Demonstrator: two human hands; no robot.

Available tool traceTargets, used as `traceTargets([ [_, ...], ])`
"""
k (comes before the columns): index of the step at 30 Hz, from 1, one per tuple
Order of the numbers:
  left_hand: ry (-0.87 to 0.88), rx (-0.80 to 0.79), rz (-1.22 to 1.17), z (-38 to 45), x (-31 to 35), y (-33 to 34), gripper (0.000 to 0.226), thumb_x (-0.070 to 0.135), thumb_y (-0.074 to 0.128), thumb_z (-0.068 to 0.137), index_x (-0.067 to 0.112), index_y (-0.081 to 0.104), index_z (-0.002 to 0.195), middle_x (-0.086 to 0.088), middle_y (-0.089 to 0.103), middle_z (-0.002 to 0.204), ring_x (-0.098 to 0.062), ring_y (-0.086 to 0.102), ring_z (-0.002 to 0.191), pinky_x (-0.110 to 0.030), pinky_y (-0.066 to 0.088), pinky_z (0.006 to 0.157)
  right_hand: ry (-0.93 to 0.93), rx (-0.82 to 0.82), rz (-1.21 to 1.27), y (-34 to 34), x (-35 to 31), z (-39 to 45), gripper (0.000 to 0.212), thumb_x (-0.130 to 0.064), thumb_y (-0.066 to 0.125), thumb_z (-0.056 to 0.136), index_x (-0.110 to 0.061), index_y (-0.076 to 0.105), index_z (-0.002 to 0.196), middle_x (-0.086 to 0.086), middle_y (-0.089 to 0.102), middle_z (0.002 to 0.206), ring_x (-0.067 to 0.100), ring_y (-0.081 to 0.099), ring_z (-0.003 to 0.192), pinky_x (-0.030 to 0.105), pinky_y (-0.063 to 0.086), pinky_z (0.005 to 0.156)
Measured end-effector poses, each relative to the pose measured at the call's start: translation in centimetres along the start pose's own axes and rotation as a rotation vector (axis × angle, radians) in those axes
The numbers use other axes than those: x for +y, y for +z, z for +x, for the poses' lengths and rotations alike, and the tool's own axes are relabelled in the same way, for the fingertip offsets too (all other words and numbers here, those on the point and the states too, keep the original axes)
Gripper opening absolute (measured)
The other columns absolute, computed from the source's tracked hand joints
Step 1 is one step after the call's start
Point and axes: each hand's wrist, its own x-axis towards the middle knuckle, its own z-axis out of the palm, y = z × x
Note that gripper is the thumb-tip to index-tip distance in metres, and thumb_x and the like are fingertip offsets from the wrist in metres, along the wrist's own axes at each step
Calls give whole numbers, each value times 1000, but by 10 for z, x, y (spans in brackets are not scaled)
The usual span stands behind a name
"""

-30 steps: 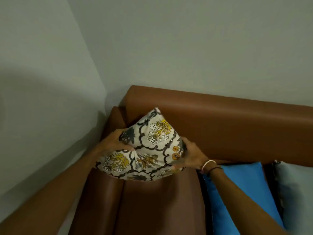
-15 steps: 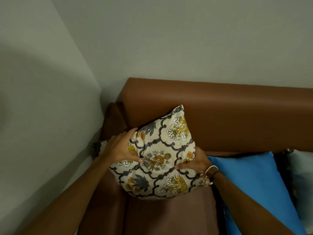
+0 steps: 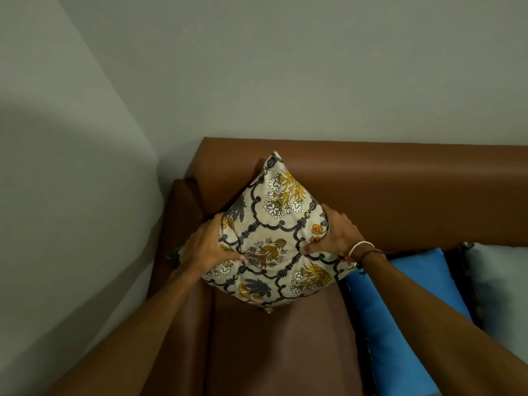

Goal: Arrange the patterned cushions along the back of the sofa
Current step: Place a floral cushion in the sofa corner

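Observation:
A cream cushion with a dark lattice and yellow-orange flowers stands on one corner on the brown sofa seat, its top corner leaning against the sofa back. My left hand grips its left side, thumb pressed into the front. On the right side my right hand grips it the same way, with bracelets at the wrist. A small dark patterned bit shows behind my left wrist, mostly hidden.
A blue cushion lies on the seat right of the patterned one, with a pale grey cushion beyond it. The sofa armrest sits against the left wall, in the room corner.
The cushion has turned from a tilted, squeezed shape to standing on its corner, and has moved back against the sofa back. Both hands stayed on its sides.

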Motion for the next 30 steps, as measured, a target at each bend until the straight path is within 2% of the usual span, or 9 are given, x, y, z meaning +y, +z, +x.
traceTargets([
  [5,-19,-15,123,-2,1,2,128,67,90,48,23,30,152,-11,52,142,-31,50,131,-50,48,103,-3,34,-51,10,3,-5,112,-75,83,37,-31,41,131,3,68,120,33,62,112,53,50,95],
  [8,-32,-29,198,-7,3,7,135,69,87,54,21,16,159,-14,42,150,-34,44,137,-52,43,110,-36,47,-86,12,7,-12,102,-74,84,42,-27,43,123,3,72,113,32,69,101,52,57,88],
  [10,-33,-29,225,-14,1,11,138,72,82,58,19,7,161,-16,36,156,-35,40,142,-53,40,114,-50,69,-109,16,10,-19,97,-71,86,47,-26,44,123,3,71,112,31,68,100,50,57,88],
  [12,-36,-8,242,-24,-1,15,138,76,77,63,17,1,162,-19,30,160,-36,36,146,-54,37,118,-73,94,-130,17,9,-27,98,-67,86,56,-25,42,132,5,68,119,30,64,106,48,55,92],
  [17,-137,78,270,-56,-8,25,129,80,63,72,20,-8,161,-22,6,170,-38,9,158,-61,18,124,-145,150,-185,16,9,-45,109,-66,74,75,-17,22,157,13,49,151,34,48,135,50,40,112],
  [21,-172,196,250,-91,-1,40,120,85,49,75,23,-7,162,-21,6,170,-37,8,158,-63,17,124,-206,184,-217,10,23,-67,112,-69,68,78,-16,14,161,16,32,164,32,30,151,49,29,122],
  [26,-117,336,354,-144,43,86,113,89,28,76,19,7,162,-20,22,167,-36,23,155,-62,29,119,-235,149,-277,-1,88,-103,112,-72,63,80,-14,12,162,19,27,165,33,26,153,48,28,122],
  [29,-122,296,409,-166,71,125,118,94,7,72,18,6,163,-17,19,169,-32,22,156,-57,28,121,-229,145,-292,-1,142,-127,111,-74,61,82,-15,11,162,19,26,165,33,26,153,48,28,122],
  [30,-137,258,406,-171,83,146,117,94,8,72,19,3,163,-15,16,170,-31,19,157,-56,26,122,-221,138,-293,-1,165,-138,111,-74,60,82,-16,10,162,18,25,166,34,26,152,48,28,122],
])
